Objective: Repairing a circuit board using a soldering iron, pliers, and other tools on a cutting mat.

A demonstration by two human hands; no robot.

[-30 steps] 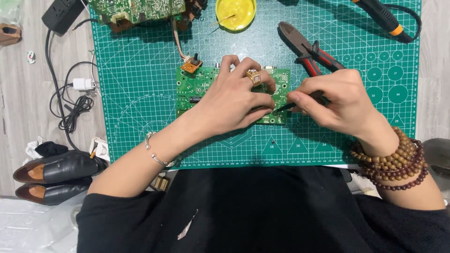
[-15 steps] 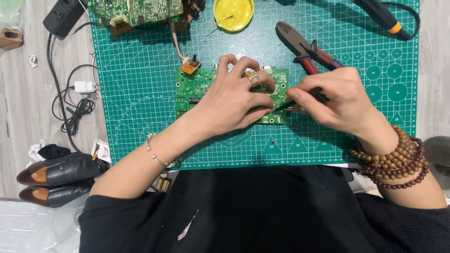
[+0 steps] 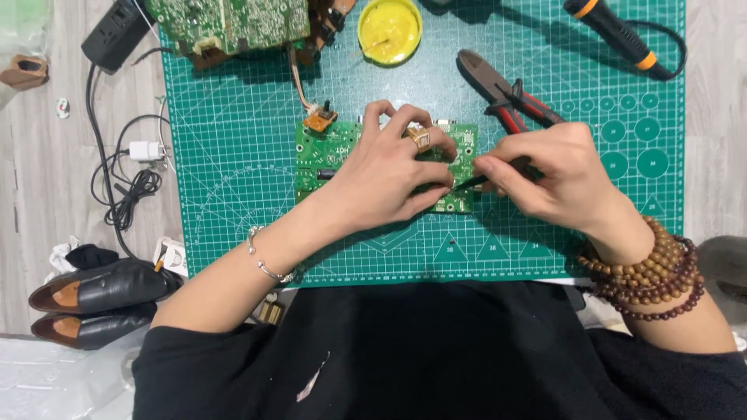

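Green circuit board point(image 3: 334, 155); teal gridded mat point(image 3: 233, 194); yellow tin point(image 3: 389, 29).

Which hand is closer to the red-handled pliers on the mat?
Right. The right hand lies against the pliers, covering the handle ends; the left hand rests on the green circuit board, farther off.

On the green cutting mat point(image 3: 233, 194), a yellow tin point(image 3: 389, 29) sits at the far edge beside a large circuit board point(image 3: 229, 19), red-handled cutters point(image 3: 506, 97) right of centre, an orange-banded soldering iron point(image 3: 615, 35) in the far right corner — black shoes point(image 3: 97, 299) off its near left corner.
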